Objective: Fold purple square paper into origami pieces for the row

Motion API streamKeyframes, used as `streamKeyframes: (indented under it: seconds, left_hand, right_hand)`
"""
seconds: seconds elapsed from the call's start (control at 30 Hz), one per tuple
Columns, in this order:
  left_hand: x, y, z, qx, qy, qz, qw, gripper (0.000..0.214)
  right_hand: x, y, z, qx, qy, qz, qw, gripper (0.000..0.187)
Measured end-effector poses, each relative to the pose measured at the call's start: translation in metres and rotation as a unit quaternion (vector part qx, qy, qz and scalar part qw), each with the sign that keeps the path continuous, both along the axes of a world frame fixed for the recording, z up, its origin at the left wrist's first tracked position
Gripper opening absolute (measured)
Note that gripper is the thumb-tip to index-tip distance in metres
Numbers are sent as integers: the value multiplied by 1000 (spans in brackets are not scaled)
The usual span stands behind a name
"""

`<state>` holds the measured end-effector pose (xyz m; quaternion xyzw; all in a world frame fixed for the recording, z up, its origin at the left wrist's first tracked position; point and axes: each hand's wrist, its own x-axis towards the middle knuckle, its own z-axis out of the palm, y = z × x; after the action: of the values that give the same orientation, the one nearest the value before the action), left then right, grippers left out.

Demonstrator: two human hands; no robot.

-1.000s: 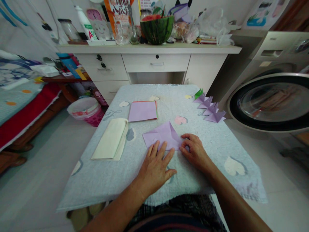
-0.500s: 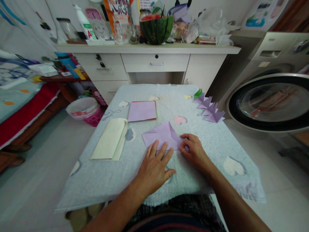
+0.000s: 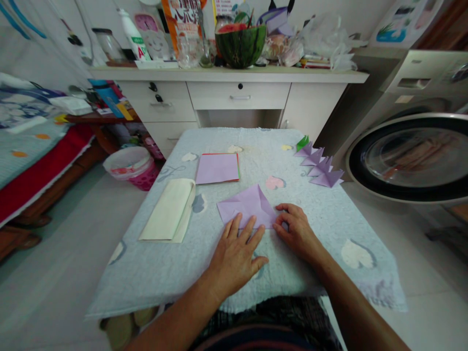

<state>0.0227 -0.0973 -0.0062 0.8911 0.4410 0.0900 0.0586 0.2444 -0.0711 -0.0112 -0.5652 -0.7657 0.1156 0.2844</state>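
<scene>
A folded sheet of purple paper [image 3: 246, 201] lies flat on the cloth-covered table in front of me, with creases and a raised flap toward its right. My left hand [image 3: 239, 253] rests on its lower edge, fingers spread and stretched out. At the paper's right corner my right hand [image 3: 295, 226] has its fingers curled, thumb and fingertips closed on that corner. Beyond, to the left, sits a stack of square coloured paper [image 3: 217, 168], purple on top with red and green edges showing. A folded pale-cream sheet [image 3: 168, 209] lies left of my hands.
Several purple folded paper pieces [image 3: 321, 168] stand in a row with a green one [image 3: 302, 143] at the table's far right. A white cabinet [image 3: 239, 95] bears a cut watermelon [image 3: 241, 46] and jars. A washing machine [image 3: 402, 92] with an open door stands right; a pink bin [image 3: 141, 178] left.
The whole view has shifted slightly, so everything appears a little farther right. Both hands keep their places on the purple paper, and its folds look the same.
</scene>
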Motion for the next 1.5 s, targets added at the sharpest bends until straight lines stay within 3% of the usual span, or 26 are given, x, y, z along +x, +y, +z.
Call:
streamKeyframes:
  seconds: [1.2,1.33,1.5]
  left_hand:
    - [-1,0,0,16,3,2,1000,65]
    - [-1,1,1,16,5,3,1000,63]
    - [0,0,0,21,4,2,1000,64]
  right_hand:
    - [-1,3,-5,7,22,-16,1000,5]
    - [6,-2,1,1,72,-25,997,13]
    - [10,-27,17,31,77,-30,996,19]
